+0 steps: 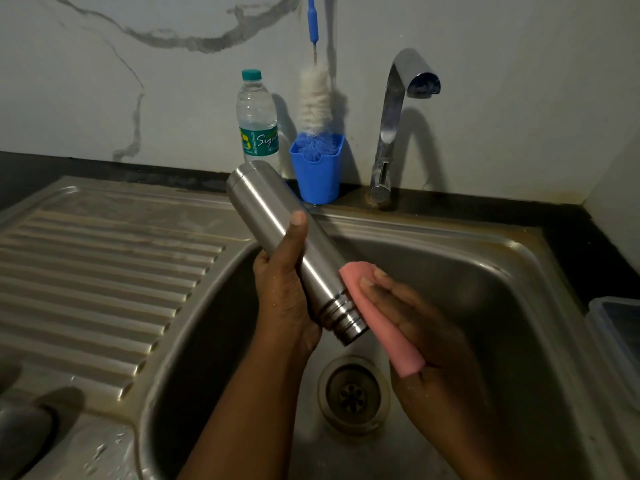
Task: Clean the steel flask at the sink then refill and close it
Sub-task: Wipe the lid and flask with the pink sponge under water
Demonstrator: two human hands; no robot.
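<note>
Over the sink basin [485,306] the steel flask [273,216] lies tilted, its base up toward the back left and its threaded neck down toward me, with no cap on it. My left hand [284,285] grips the flask around its middle, thumb on top. My right hand [415,327] holds a pink sponge [381,327] and presses it against the flask's lower side near the neck. The tap [398,126] stands behind the basin with no water running.
A plastic water bottle [257,116] and a blue cup [317,171] holding a bottle brush [314,98] stand on the dark counter behind the sink. The ribbed drainboard [97,278] lies left. A clear container's rim [616,334] shows at right. The drain [353,393] sits below the flask.
</note>
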